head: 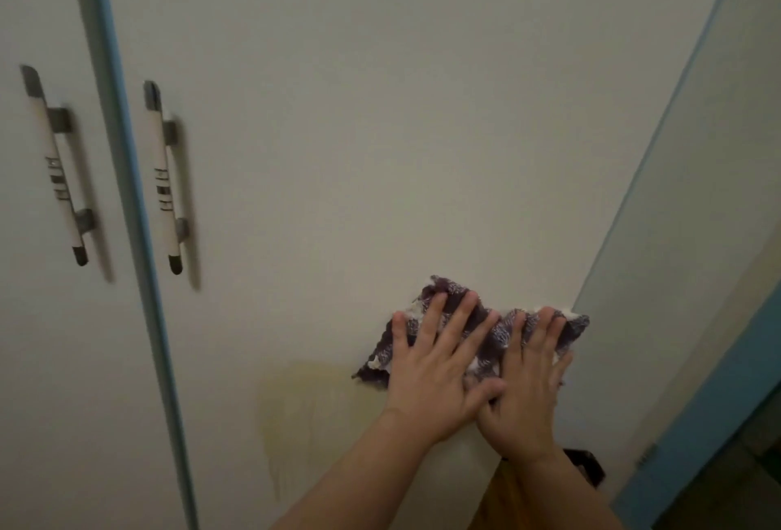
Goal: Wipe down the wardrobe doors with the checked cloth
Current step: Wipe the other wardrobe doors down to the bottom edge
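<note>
Checked cloth (494, 343) is spread low on the wardrobe door (338, 149), near its right edge. Left hand (437, 364) and right hand (528, 386) press it flat, fingers straight, grip unclosed. Soft, light, probably bunches: pin by palms.

Most of the checked cloth (503, 337) sat under the left grip (439, 364) & right grip (528, 394), so I couldn't see its middle. Left handle (57, 166) & right handle (165, 183) were motion-blurred, stripe detail unreadable. Wardrobe doors (359, 128) ran off the top edge; forearms were cut at the btm. Dark object (585, 468) behind the right wrist was partly hidden, couldn't ID.
</note>
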The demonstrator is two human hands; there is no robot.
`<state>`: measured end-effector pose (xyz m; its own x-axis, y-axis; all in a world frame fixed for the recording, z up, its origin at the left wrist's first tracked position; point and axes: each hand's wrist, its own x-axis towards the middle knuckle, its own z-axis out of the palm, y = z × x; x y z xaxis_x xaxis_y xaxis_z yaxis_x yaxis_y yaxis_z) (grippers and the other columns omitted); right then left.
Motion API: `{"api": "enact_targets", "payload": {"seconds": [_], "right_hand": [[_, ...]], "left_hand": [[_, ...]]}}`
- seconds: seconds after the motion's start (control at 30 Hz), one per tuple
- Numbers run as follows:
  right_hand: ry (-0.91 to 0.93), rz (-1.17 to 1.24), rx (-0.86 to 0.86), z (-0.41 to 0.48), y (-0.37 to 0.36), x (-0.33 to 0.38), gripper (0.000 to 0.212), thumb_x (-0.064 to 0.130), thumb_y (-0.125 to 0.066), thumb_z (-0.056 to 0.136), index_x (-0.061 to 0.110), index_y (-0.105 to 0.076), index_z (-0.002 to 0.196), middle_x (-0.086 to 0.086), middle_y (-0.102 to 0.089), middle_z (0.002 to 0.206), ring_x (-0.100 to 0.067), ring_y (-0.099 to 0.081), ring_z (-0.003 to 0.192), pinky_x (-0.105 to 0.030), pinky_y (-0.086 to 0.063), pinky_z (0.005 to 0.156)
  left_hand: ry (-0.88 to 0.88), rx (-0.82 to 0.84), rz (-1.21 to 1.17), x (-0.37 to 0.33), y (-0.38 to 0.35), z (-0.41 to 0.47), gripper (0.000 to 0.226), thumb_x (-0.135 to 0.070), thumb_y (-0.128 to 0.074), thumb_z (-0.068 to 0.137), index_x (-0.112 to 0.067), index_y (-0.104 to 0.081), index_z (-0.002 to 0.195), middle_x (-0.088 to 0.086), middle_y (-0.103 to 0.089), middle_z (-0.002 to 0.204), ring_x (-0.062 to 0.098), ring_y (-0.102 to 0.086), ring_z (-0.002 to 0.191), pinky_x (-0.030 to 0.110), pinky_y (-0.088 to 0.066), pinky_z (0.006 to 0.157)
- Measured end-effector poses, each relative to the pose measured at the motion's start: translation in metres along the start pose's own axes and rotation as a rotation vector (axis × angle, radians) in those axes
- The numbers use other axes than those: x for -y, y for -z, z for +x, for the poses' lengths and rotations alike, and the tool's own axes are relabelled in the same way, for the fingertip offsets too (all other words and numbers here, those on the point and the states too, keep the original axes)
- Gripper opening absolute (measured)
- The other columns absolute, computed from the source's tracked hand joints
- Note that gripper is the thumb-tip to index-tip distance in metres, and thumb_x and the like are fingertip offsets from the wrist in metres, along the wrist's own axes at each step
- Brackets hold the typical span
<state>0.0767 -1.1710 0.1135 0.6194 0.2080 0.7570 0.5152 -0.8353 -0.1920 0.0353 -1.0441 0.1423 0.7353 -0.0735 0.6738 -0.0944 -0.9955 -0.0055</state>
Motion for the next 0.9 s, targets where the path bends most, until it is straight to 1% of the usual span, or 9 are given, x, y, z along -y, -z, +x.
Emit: {"api": "enact_targets", "payload": {"seconds": [0.1,0.2,0.27,0.37,0.43,0.57,0.67,0.77,0.9], "right_hand": [[-0.093,0.038,-0.019,0.007,-0.01,0.025,0.092,0.075,-0.02,0.081,0.016,0.008,0.147,-0.008,0.024,0.153,-0.033,0.017,0.14,-0.062,0.01,0.106],[-0.181,0.017,-0.142,0.026,-0.025,0.069,0.065,0.062,-0.005,0.091,0.029,0.015,0.145,0.005,0.031,0.15,-0.019,0.023,0.139,-0.07,-0.004,0.102],[-0.172,0.032,-0.19,0.035,-0.036,0.097,0.058,0.056,-0.006,0.094,0.035,0.015,0.144,0.008,0.032,0.15,-0.016,0.023,0.139,-0.071,-0.003,0.1],[-0.04,0.007,-0.218,0.039,-0.054,0.137,0.07,0.061,-0.025,0.088,0.037,0.009,0.145,0.006,0.028,0.151,-0.019,0.021,0.14,-0.064,0.005,0.103],[0.041,-0.031,-0.243,0.039,-0.063,0.162,0.072,0.063,-0.025,0.086,0.037,0.006,0.145,0.004,0.025,0.152,-0.02,0.019,0.14,-0.059,0.008,0.106],[0.19,-0.115,-0.257,0.039,-0.079,0.213,0.08,0.063,-0.032,0.08,0.035,0.005,0.146,0.002,0.024,0.153,-0.021,0.018,0.141,-0.057,0.012,0.107],[0.307,-0.183,-0.249,0.036,-0.092,0.242,0.085,0.063,-0.034,0.078,0.033,0.006,0.146,-0.001,0.024,0.153,-0.022,0.017,0.141,-0.056,0.012,0.107],[0.424,-0.267,-0.257,0.033,-0.105,0.256,0.083,0.063,-0.034,0.079,0.03,0.001,0.147,-0.004,0.019,0.155,-0.023,0.014,0.142,-0.055,0.01,0.108],[0.604,-0.324,-0.244,0.027,-0.119,0.268,0.08,0.056,-0.049,0.076,0.028,-0.018,0.145,-0.003,0.011,0.156,-0.021,0.006,0.143,-0.055,0.004,0.109]], "left_hand": [[-0.012,0.035,-0.054,0.013,0.017,-0.005,0.07,-0.066,-0.003,0.087,-0.027,-0.029,0.14,-0.004,-0.022,0.149,0.018,-0.017,0.138,0.05,-0.013,0.105],[0.021,0.047,-0.052,0.034,0.031,-0.017,0.075,-0.068,-0.005,0.086,-0.018,-0.029,0.137,0.0,-0.023,0.148,0.02,-0.021,0.138,0.049,-0.017,0.103],[0.048,0.022,-0.042,0.057,0.037,-0.029,0.076,-0.068,-0.008,0.086,-0.014,-0.028,0.136,0.002,-0.022,0.148,0.022,-0.019,0.137,0.052,-0.013,0.105],[0.06,0.009,0.014,0.105,0.049,-0.053,0.077,-0.067,-0.013,0.086,-0.014,-0.033,0.138,0.006,-0.022,0.149,0.028,-0.02,0.138,0.063,-0.012,0.106],[0.064,0.007,0.039,0.135,0.055,-0.07,0.073,-0.066,-0.017,0.087,-0.017,-0.034,0.139,0.007,-0.021,0.15,0.03,-0.019,0.138,0.069,-0.015,0.101],[0.116,-0.036,0.006,0.185,0.065,-0.101,0.064,-0.059,-0.021,0.091,-0.017,-0.035,0.137,0.011,-0.019,0.152,0.031,-0.016,0.139,0.063,-0.013,0.107],[0.167,-0.081,-0.021,0.214,0.071,-0.117,0.06,-0.053,-0.022,0.093,-0.014,-0.044,0.132,0.018,-0.023,0.148,0.033,-0.016,0.138,0.066,-0.014,0.102],[0.193,-0.162,-0.11,0.231,0.073,-0.125,0.059,-0.05,-0.025,0.093,-0.008,-0.052,0.124,0.019,-0.027,0.146,0.032,-0.017,0.137,0.055,-0.014,0.109],[0.24,-0.298,-0.23,0.246,0.072,-0.128,0.044,-0.039,-0.043,0.087,-0.001,-0.058,0.103,0.029,-0.04,0.136,0.036,-0.029,0.129,0.057,-0.032,0.102]]}}
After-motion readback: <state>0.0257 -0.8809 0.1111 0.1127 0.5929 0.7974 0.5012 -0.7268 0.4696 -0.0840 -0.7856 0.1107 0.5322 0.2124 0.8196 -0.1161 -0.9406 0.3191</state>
